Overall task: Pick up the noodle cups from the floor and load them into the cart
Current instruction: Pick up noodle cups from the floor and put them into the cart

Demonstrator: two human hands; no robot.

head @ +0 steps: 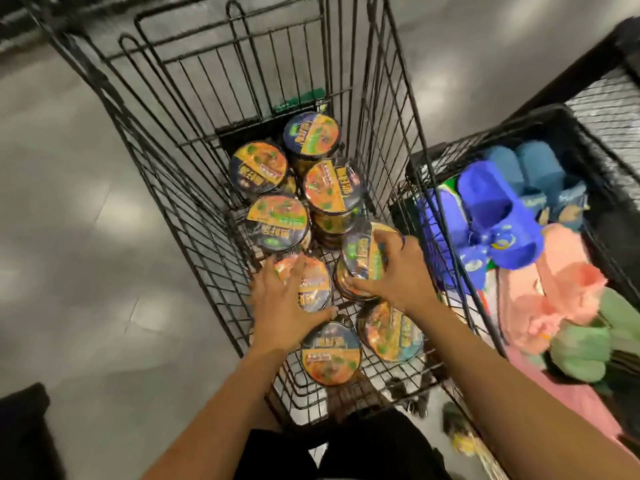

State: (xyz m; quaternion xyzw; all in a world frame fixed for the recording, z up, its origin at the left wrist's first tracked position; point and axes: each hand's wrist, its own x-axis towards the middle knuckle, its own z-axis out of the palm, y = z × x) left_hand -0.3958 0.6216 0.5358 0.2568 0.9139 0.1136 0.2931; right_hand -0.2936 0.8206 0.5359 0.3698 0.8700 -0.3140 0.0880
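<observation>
Left hand (282, 303), right hand (394, 271) around noodle cups (313, 289) inside cart (194, 202).

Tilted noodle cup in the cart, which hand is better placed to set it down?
Right: the right hand grips that tilted noodle cup; the left hand holds a second noodle cup.

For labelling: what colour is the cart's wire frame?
Black; the cart shows best in head view.

The black wire cart (180, 140) holds what looks like eight round noodle cups (278, 220), their lids orange and navy. An upright cup (313, 285) sits under the left grip (280, 306). A tilted cup (360, 258) is held in the right grip (391, 275). Four cups stand beyond the grips and two lie nearer than them.
</observation>
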